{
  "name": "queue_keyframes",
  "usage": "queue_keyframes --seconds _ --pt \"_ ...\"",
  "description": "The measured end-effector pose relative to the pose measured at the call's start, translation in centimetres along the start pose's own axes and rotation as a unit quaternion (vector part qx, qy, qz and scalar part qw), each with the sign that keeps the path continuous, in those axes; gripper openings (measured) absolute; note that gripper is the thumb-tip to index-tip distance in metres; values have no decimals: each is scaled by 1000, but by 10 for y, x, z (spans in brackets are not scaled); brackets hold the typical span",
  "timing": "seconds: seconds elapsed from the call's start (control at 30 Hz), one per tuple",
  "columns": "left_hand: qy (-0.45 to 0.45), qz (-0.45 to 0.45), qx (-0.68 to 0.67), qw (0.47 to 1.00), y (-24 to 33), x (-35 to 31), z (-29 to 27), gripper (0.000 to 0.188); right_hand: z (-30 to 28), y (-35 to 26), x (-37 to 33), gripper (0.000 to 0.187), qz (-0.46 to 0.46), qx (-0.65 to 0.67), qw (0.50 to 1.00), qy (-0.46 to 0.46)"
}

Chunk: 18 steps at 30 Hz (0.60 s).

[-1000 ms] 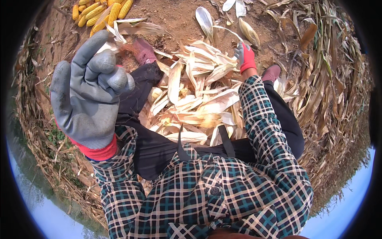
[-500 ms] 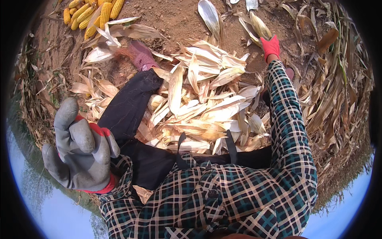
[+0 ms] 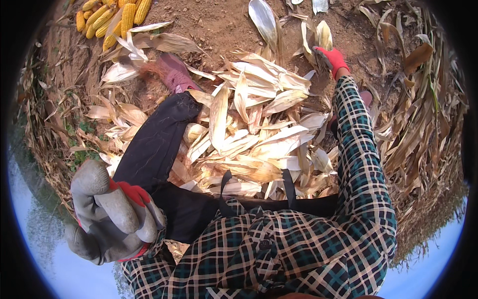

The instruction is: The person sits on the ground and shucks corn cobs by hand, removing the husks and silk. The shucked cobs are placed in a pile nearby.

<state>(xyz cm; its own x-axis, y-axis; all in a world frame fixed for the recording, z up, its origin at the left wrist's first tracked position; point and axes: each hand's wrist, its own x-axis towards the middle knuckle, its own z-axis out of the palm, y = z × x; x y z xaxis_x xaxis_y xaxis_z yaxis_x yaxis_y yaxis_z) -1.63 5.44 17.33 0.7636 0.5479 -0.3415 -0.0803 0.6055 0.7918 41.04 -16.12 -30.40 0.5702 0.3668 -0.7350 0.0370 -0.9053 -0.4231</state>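
My right hand (image 3: 332, 59), in a red and grey glove, reaches far forward at the upper right. Its fingers are closed round the near end of an ear of corn (image 3: 324, 36), still in its pale husk, which points away from me. My left hand (image 3: 112, 217), in a grey and red glove, is raised at the lower left beside my thigh. The fingers are loosely bent and apart, with nothing between them. A heap of dry corn husks (image 3: 254, 144) lies between my legs.
Husked yellow corn ears (image 3: 107, 17) are piled at the far left on bare soil (image 3: 214, 25). Loose husks (image 3: 263, 22) lie ahead. Dry stalks and leaves (image 3: 418, 124) are banked along the right side. My shoe (image 3: 174, 72) stands left of the heap.
My left hand has come down and a little to the right, still empty. The ear in my right hand has swung more upright, and that hand has shifted slightly left.
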Motion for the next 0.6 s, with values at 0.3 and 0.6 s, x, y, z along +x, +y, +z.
queue_keyframes --seconds 0.3,0.6 --pt "-59 40 -16 997 -14 -28 -13 67 63 -35 -144 71 -207 -309 875 -310" --pt "-39 96 28 994 -74 -34 -31 52 -64 -122 -219 69 -168 -468 855 -144"
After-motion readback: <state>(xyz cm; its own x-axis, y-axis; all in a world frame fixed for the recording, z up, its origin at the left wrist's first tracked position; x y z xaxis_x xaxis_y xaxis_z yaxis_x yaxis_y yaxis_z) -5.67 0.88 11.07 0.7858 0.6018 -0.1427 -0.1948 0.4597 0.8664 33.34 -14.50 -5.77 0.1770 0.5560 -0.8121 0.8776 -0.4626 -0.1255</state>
